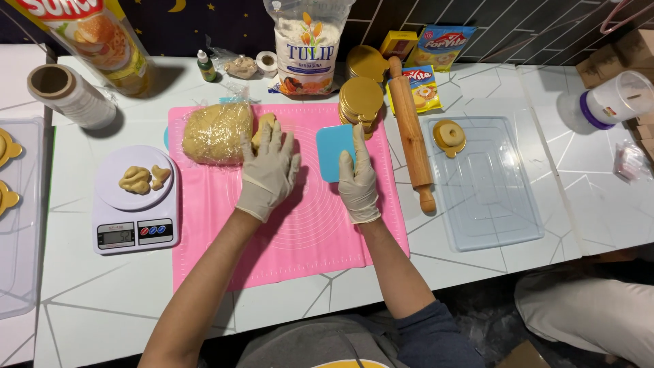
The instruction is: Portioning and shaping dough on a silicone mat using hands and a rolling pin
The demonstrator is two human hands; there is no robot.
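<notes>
Left hand (270, 167) lay open, steadying the tan plastic-wrapped dough lump (216, 133); right hand (357, 178) gripped the blue plastic scraper (332, 151), edge down for cutting.

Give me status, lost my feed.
Left hand on dough lump. Right hand holds blue scraper. Rolling pin alongside.

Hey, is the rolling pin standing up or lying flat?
Lying flat. The rolling pin rests lengthwise on the table between the pink mat and the clear tray.
</notes>
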